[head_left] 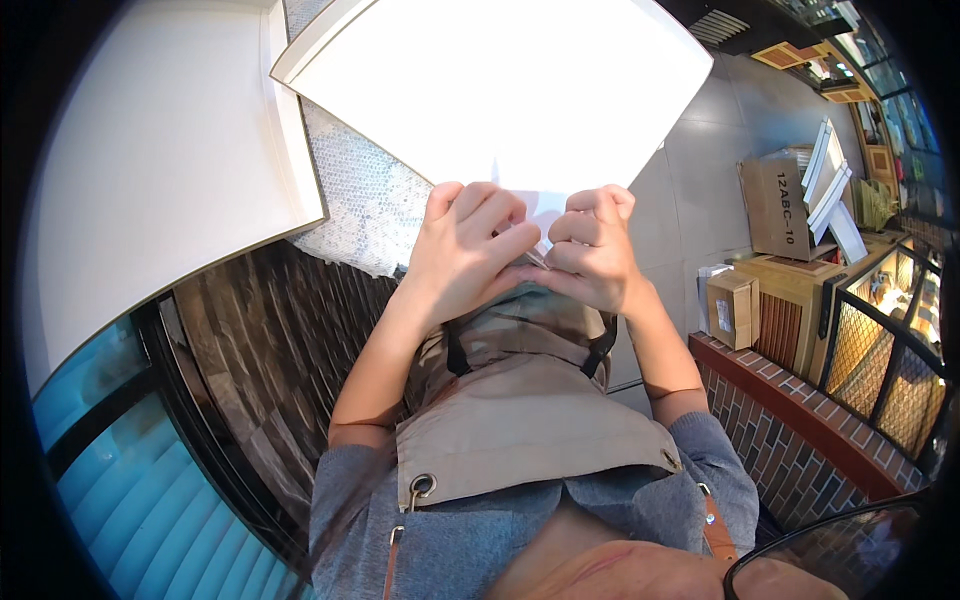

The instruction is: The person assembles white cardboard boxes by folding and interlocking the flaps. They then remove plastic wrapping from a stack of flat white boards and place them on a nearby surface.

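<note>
My left hand [462, 240] and my right hand [598, 248] are close together in front of my apron, at the near edge of a brightly lit white panel [500, 90]. Fingers of both hands are curled in and closed. Between them shows a small, thin, shiny piece [538, 258], too small and too hidden to name. The panel's surface is washed out by sunlight, with a shadow of the hands near its edge. Under the panel's left side lies white bubble wrap [360, 185].
A second large white panel [180, 150] is at the left. On the right are a cardboard box [778, 208] with white strips [828, 185], a smaller carton [733, 308], a wooden cabinet [785, 310] and a low brick wall [800, 410]. Blue slats [165, 500] show at lower left.
</note>
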Action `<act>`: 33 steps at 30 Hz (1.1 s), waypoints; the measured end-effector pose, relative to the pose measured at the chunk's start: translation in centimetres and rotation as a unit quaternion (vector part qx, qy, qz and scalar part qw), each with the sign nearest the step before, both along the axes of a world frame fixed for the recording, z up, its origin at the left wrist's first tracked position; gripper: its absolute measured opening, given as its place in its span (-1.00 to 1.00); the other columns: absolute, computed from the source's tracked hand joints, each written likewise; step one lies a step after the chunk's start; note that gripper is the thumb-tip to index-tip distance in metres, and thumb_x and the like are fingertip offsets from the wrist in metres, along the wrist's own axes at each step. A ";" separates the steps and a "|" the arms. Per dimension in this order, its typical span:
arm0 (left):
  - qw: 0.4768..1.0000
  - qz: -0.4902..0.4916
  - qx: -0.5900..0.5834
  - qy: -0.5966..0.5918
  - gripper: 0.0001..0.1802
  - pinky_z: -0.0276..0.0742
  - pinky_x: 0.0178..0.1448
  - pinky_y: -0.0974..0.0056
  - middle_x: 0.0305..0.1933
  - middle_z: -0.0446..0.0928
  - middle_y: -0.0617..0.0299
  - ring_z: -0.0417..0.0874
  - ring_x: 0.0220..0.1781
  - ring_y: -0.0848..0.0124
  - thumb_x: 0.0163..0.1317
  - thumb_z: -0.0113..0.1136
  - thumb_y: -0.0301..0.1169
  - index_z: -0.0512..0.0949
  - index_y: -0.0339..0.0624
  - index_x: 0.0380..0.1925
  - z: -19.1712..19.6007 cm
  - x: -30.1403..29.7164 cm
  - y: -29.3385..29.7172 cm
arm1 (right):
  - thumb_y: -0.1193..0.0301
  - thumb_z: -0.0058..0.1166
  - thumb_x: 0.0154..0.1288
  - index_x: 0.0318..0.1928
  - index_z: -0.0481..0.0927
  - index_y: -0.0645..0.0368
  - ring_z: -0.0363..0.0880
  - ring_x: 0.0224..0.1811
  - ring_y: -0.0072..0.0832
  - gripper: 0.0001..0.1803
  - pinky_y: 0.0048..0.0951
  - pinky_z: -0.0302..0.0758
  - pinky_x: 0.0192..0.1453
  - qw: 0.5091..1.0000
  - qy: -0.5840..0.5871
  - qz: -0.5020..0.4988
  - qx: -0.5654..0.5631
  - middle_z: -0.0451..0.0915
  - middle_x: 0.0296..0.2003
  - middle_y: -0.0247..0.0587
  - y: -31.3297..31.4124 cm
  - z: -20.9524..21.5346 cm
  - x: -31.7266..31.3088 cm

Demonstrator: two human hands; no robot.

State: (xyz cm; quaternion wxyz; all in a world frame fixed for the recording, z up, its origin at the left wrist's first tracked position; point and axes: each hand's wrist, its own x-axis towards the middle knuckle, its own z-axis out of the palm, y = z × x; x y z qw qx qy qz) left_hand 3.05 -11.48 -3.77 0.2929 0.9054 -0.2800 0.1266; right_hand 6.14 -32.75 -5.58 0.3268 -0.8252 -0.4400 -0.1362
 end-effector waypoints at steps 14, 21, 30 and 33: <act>0.999 0.017 0.038 0.007 -0.41 0.20 0.38 -0.01 -0.02 0.48 0.23 0.44 0.20 0.16 -0.12 0.47 -0.24 0.52 -0.06 -0.02 1.3 -0.6 0.6 | 0.27 0.50 -0.10 -0.16 0.72 -0.06 0.44 0.12 -0.24 -0.60 -0.10 0.12 0.26 0.985 -0.046 -0.165 -0.001 0.50 -0.17 -0.40 1.2 -1.0 -3.8; 0.839 0.379 -0.141 -0.363 -0.36 0.24 0.25 0.06 0.09 0.24 -0.03 0.28 0.14 0.17 -0.10 0.32 -0.51 0.33 -0.33 0.06 1.0 -4.3 6.0 | 0.41 0.39 0.01 -0.22 0.70 0.02 0.39 0.06 -0.28 -0.74 -0.06 0.11 0.23 0.983 -0.015 -0.173 -0.056 0.51 -0.20 -0.36 2.8 1.2 -4.0; 0.707 0.495 -0.413 -0.289 -0.05 0.45 0.32 0.02 0.29 0.31 -0.22 0.47 0.26 0.08 0.16 0.32 -0.65 -0.08 -0.34 0.43 4.7 -0.6 9.6 | 0.45 0.26 0.27 -0.19 0.66 0.07 0.54 -0.24 -0.34 -0.89 -0.02 0.08 0.42 0.946 -0.059 -0.214 0.235 0.55 -0.39 -0.32 1.8 2.8 -3.4; 0.717 0.509 -0.362 -0.310 -0.44 0.58 0.19 0.15 0.11 0.50 -0.17 0.61 0.06 0.16 0.26 0.19 -0.66 0.21 -0.41 0.23 2.2 -0.1 13.7 | 0.38 0.11 0.44 -0.01 0.55 0.05 0.61 -0.18 -0.39 -0.83 0.04 0.19 0.39 0.932 -0.111 -0.178 0.297 0.64 -0.33 -0.36 1.2 4.0 -3.1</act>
